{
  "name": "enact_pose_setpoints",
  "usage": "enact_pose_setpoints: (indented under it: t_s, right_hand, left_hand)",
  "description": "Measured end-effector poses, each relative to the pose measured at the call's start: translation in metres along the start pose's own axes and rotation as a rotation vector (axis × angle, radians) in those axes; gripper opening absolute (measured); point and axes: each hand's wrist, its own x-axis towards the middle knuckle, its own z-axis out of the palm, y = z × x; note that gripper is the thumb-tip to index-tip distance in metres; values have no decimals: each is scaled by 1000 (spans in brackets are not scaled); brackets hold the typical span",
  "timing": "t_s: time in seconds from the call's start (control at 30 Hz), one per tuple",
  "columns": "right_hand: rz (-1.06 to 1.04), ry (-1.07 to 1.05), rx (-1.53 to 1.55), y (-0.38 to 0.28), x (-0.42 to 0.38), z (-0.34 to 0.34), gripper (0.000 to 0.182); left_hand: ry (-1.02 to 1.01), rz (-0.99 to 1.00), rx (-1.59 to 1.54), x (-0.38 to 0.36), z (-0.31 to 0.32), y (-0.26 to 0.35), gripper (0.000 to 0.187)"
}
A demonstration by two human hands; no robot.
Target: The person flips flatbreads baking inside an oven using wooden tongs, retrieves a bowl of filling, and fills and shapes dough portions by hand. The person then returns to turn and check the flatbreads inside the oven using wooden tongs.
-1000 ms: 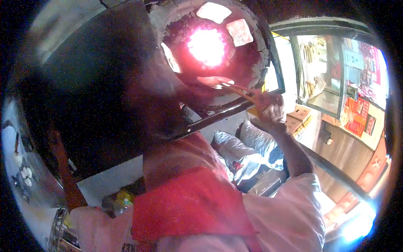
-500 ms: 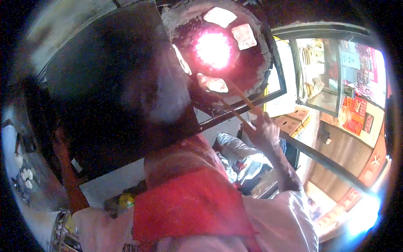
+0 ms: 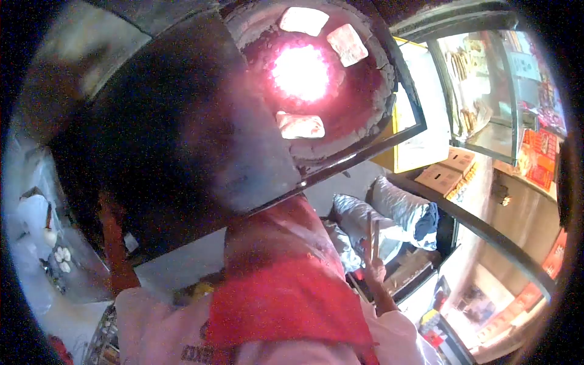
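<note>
Low on the right, close to my body, my right hand is closed around a pair of wooden tongs or sticks that point upward. My left hand is at the left edge of the dark flat panel; its fingers are lost in shadow. Beyond the panel, a round clay oven holds a bright glowing fire. Pale flat pieces lie around the fire: one at the top, one at the upper right and one at the bottom.
Patterned cloth bundles lie below the oven's front rail. Cardboard boxes and a glass case stand to the right. A dark rail runs across the right side. White items are at the far left.
My right hand has drawn back from the oven toward my body with the tongs or sticks, now pointing up. The view has shifted, and the pale piece near the panel's edge no longer shows.
</note>
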Motion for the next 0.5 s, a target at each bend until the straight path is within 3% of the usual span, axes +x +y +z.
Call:
enact_pose_setpoints:
  t_s: [0.03,0.07,0.1,0.13,0.17,0.2,0.27,0.3,0.33,0.4,0.43,0.47,0.5]
  right_hand:
    - [-285,89,-196,65,35,36,67]
    - [-184,15,-158,14,5,14,69]
    - [-156,-62,-138,17,16,19,70]
    - [-130,-137,-117,26,29,29,71]
    - [-392,16,-127,50,50,55,55]
    - [-617,-82,300,153,119,134,32]
    - [-779,130,-153,85,86,88,20]
    - [-783,119,-107,68,84,81,22]
    - [-433,-110,-28,40,69,58,31]
    - [-421,-273,133,85,109,95,44]
    - [-60,-573,347,88,122,94,49]
    - [44,-641,585,126,145,131,49]
    - [5,-683,791,133,144,138,49]
  left_hand:
    - [-25,-3,50,-53,29,13,65]
    - [-50,-6,99,-110,60,26,64]
    - [-75,-7,149,-168,92,41,63]
    - [-78,18,149,-159,101,32,63]
    - [-288,174,56,-135,105,8,64]
    - [-500,329,-34,-124,112,0,64]
    - [-531,348,30,-186,160,7,66]
    - [-563,346,87,-221,189,9,68]
    - [-564,365,96,-244,212,13,68]
    - [-522,211,251,-278,250,21,68]
    - [-535,129,110,-244,255,5,67]
    - [-537,142,118,-260,270,9,67]
    - [-525,147,146,-287,292,12,67]
